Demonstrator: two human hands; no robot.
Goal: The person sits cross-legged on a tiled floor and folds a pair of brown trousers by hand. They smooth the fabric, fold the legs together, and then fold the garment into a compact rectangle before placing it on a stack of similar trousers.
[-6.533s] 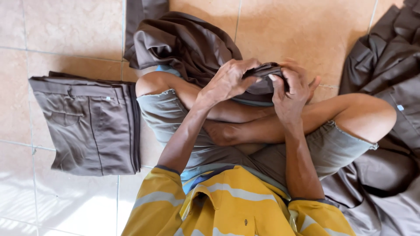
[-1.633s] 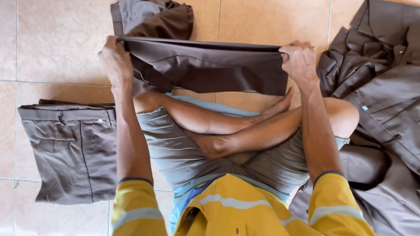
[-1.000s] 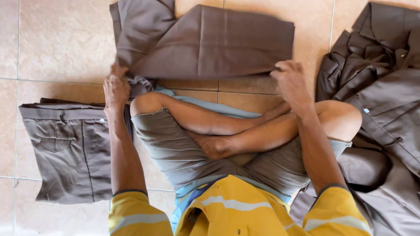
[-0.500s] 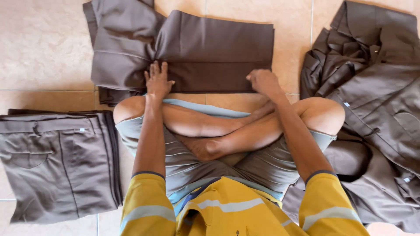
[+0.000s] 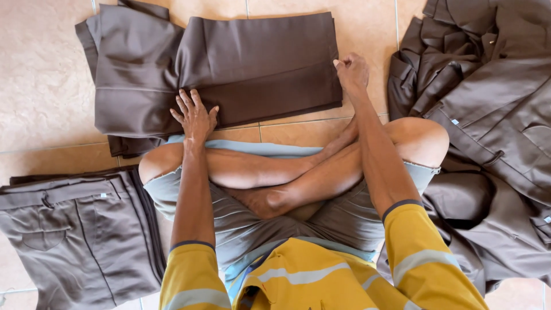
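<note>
In the head view, a dark brown folded pair of fabric trousers (image 5: 252, 69) lay flat on the tan tiled floor (image 5: 40, 74), just beyond the person's crossed legs, its upper layer smooth and doubled over a paler brown part at the left. The left hand (image 5: 194, 115) pressed flat on its near edge, fingers spread and gripping nothing. The right hand (image 5: 351, 70) rested curled at its right edge; whether it pinched cloth could not be told. A grey-brown folded stack of trousers (image 5: 74, 235) lay near left, a heap of brown garments (image 5: 488, 115) at right.
</note>
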